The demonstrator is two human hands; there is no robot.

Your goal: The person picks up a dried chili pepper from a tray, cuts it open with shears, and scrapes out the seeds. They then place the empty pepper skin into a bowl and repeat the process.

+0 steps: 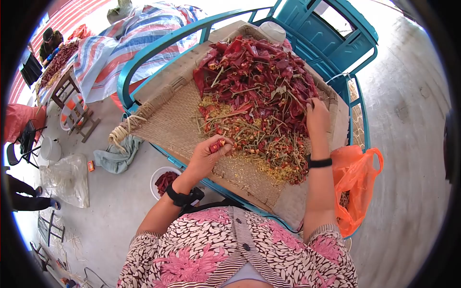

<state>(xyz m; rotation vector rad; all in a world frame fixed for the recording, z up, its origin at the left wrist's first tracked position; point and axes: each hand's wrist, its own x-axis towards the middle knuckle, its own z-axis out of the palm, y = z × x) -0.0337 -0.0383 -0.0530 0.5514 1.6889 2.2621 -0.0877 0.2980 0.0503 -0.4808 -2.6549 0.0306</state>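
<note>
A heap of dried red chili peppers (259,72) covers the far part of a woven mat (163,122). Nearer me lie loose stems and yellow seeds (259,144). My left hand (204,156) is curled over the mat's near side, closed around a dried red chili that shows between thumb and fingers. At the heap's right edge, my right hand (318,120) has its fingers pinched together against the peppers and stems. What sits between those fingertips is too small to make out.
The mat rests on a teal cart (144,57). An orange plastic bag (355,182) hangs at its right. Below on the left stands a white bucket (156,185) with red peppers. Stools, striped tarpaulin (110,57) and another person (50,43) at a pepper pile are farther left.
</note>
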